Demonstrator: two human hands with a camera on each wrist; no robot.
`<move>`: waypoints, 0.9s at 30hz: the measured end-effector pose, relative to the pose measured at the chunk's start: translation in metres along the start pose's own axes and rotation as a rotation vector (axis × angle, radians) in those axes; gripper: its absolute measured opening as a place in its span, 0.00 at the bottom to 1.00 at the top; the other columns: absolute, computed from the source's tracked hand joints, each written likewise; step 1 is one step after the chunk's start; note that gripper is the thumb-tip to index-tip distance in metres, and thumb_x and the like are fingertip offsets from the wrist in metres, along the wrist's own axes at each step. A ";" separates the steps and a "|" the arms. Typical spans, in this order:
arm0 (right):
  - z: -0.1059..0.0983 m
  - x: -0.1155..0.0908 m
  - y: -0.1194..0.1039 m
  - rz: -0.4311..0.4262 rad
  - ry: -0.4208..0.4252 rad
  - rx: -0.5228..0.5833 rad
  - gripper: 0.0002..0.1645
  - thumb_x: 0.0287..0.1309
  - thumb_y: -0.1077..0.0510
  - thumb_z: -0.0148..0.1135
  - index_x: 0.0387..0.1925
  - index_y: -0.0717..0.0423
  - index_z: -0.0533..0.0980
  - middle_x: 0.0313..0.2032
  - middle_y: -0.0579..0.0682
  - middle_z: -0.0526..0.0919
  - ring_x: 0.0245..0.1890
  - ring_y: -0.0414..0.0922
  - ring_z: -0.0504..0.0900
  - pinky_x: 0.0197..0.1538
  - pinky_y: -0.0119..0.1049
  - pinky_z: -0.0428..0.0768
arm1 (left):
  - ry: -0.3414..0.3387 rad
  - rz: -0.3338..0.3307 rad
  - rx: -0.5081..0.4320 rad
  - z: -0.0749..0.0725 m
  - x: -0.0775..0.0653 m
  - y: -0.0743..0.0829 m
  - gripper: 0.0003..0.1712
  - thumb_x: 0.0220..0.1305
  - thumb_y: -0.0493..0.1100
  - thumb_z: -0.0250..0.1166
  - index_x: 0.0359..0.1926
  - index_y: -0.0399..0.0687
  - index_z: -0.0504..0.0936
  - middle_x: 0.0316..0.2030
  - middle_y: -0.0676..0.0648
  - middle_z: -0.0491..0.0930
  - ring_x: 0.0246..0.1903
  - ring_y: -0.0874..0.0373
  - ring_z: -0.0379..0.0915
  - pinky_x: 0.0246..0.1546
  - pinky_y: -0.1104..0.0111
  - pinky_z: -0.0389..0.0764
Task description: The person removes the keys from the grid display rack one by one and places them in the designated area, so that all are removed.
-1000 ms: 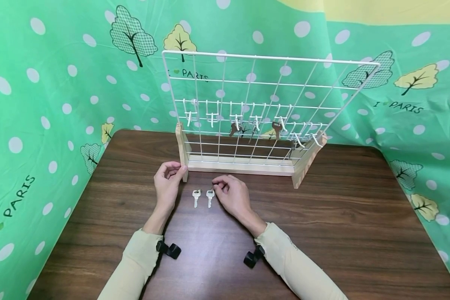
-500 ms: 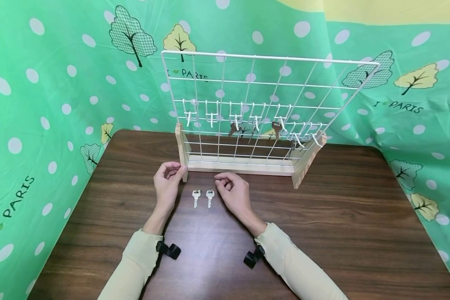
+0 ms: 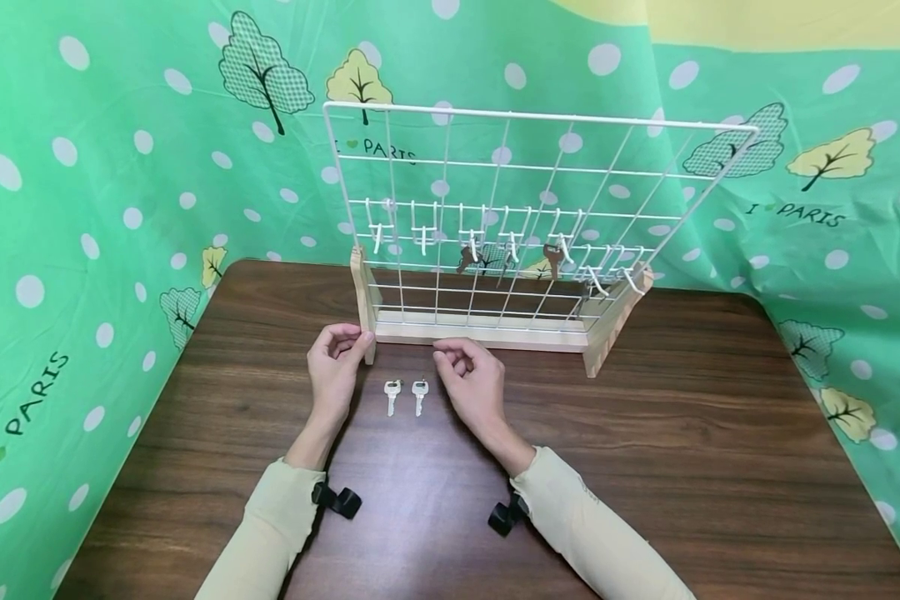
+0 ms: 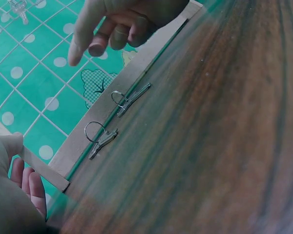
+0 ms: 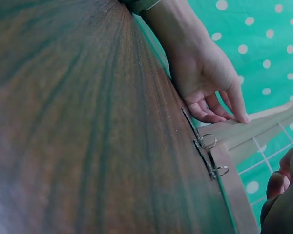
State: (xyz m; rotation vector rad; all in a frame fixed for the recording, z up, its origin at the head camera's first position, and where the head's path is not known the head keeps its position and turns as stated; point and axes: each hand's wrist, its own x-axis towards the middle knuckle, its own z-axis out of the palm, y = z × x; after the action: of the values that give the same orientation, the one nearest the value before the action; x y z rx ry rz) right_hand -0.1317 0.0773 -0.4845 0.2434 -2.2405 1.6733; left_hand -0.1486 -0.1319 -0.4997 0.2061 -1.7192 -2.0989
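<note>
In the head view my left hand pinches the front of the wooden side leg at the left end of a white wire grid rack. My right hand hovers over the table with its fingers loosely curled and nothing in them. Just left of it, two silver keys lie side by side, a left key and a right key. The left wrist view shows a small ring on the nearer key, standing up from the wood.
White hooks line the grid, some with keys hanging, such as a brown key. A wooden base bar joins the rack's legs. The brown table meets a green patterned cloth behind.
My right hand has drawn back from the right key, moving slightly right and toward the rack's base bar. The left hand and both keys stay where they were.
</note>
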 end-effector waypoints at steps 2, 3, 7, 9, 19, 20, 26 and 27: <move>0.000 0.000 -0.003 -0.007 0.001 0.010 0.07 0.65 0.70 0.74 0.43 0.63 0.90 0.29 0.52 0.86 0.24 0.36 0.75 0.28 0.20 0.71 | 0.000 0.000 0.000 0.000 0.000 0.000 0.16 0.66 0.24 0.75 0.48 0.17 0.79 0.35 0.56 0.85 0.36 0.66 0.82 0.43 0.77 0.81; 0.000 0.000 -0.005 -0.008 0.001 0.015 0.07 0.65 0.70 0.73 0.43 0.63 0.90 0.29 0.52 0.86 0.24 0.36 0.75 0.28 0.20 0.71 | 0.000 0.001 0.000 0.000 0.000 0.000 0.16 0.66 0.24 0.75 0.49 0.17 0.79 0.35 0.57 0.86 0.36 0.66 0.82 0.43 0.77 0.82; -0.002 0.002 -0.010 -0.010 0.004 0.038 0.07 0.66 0.71 0.73 0.43 0.62 0.90 0.29 0.53 0.85 0.24 0.37 0.75 0.27 0.20 0.71 | 0.001 0.003 -0.005 0.000 0.000 0.000 0.16 0.66 0.24 0.75 0.48 0.16 0.79 0.35 0.57 0.86 0.36 0.66 0.82 0.43 0.77 0.82; -0.003 0.003 -0.013 -0.016 0.016 0.051 0.08 0.65 0.72 0.73 0.44 0.61 0.90 0.29 0.54 0.85 0.24 0.37 0.75 0.27 0.20 0.71 | 0.001 0.003 -0.007 0.000 0.000 0.000 0.16 0.66 0.24 0.75 0.48 0.17 0.79 0.35 0.56 0.86 0.36 0.66 0.82 0.43 0.77 0.82; -0.012 0.010 -0.023 -0.065 0.053 0.100 0.09 0.66 0.72 0.73 0.45 0.61 0.91 0.30 0.57 0.86 0.22 0.38 0.75 0.26 0.19 0.71 | 0.000 0.002 -0.003 0.000 0.000 0.001 0.16 0.66 0.24 0.75 0.48 0.16 0.79 0.35 0.56 0.85 0.36 0.66 0.81 0.43 0.77 0.81; -0.013 0.010 -0.024 -0.065 0.051 0.095 0.09 0.66 0.72 0.73 0.45 0.61 0.91 0.30 0.57 0.86 0.23 0.38 0.76 0.26 0.19 0.71 | 0.001 0.000 -0.003 0.000 0.000 0.001 0.16 0.66 0.24 0.75 0.48 0.16 0.79 0.35 0.56 0.85 0.36 0.66 0.81 0.43 0.78 0.81; -0.016 0.010 -0.032 -0.080 0.054 0.068 0.11 0.65 0.72 0.72 0.46 0.60 0.90 0.30 0.55 0.86 0.22 0.36 0.76 0.26 0.20 0.71 | 0.000 -0.004 -0.004 0.000 0.000 0.001 0.16 0.66 0.24 0.75 0.48 0.17 0.79 0.35 0.56 0.85 0.36 0.66 0.82 0.43 0.77 0.82; -0.017 0.011 -0.033 -0.084 0.057 0.069 0.11 0.65 0.72 0.72 0.46 0.60 0.90 0.30 0.55 0.86 0.22 0.36 0.76 0.26 0.20 0.71 | 0.000 -0.004 -0.004 0.001 0.000 0.001 0.16 0.66 0.24 0.75 0.48 0.17 0.79 0.35 0.56 0.85 0.36 0.66 0.82 0.43 0.77 0.82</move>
State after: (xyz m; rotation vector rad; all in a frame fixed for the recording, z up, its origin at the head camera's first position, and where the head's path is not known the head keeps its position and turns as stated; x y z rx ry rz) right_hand -0.1280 0.0840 -0.4465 0.2985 -2.1037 1.6939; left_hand -0.1485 -0.1315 -0.4990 0.2083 -1.7154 -2.1055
